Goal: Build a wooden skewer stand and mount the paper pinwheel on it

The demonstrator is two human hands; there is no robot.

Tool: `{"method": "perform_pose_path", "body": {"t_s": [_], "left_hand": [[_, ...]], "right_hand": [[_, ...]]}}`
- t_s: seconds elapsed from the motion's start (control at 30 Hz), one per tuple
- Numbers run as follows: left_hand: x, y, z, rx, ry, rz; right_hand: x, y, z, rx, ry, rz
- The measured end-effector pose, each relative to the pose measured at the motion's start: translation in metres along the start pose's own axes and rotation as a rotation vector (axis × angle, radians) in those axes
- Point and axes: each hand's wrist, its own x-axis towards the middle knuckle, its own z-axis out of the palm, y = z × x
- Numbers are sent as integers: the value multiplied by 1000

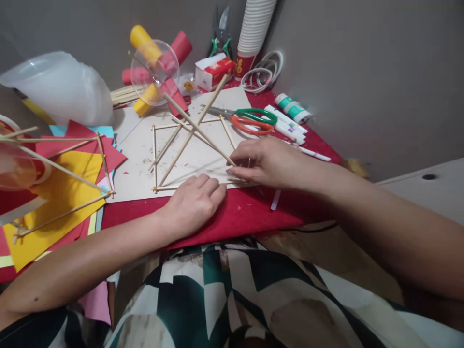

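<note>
A frame of thin wooden sticks (188, 133) lies on a white sheet (137, 145) over a red mat (250, 212). My left hand (195, 200) rests palm down on the sheet's near edge, fingers curled together over the frame's bottom stick. My right hand (264, 162) lies to its right, fingertips pinched on the end of a long diagonal stick at the frame's right corner. What else the fingers hold is hidden.
Green-and-orange scissors (253, 121) and glue tubes (290, 116) lie behind my right hand. A stick frame (65, 179) sits on red and yellow paper (61, 193) at the left. Paper rolls (159, 63), a clear cup, a small box (213, 70), pliers and stacked cups (253, 29) stand at the back.
</note>
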Motion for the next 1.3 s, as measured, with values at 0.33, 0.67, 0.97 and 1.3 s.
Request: {"method": "perform_pose_path", "body": {"t_s": [0.33, 0.67, 0.97, 1.3], "left_hand": [[-30, -39, -40, -307, 355, -287], [16, -60, -38, -1110, 271, -634], [37, -51, -32, -1113, 344, -630], [35, -51, -25, -1065, 399, -604]], "right_hand": [[0, -2, -2, 78, -48, 16], [-3, 0, 0, 96, -56, -3], [-11, 1, -5, 122, -48, 10], [2, 15, -17, -128, -20, 368]]}}
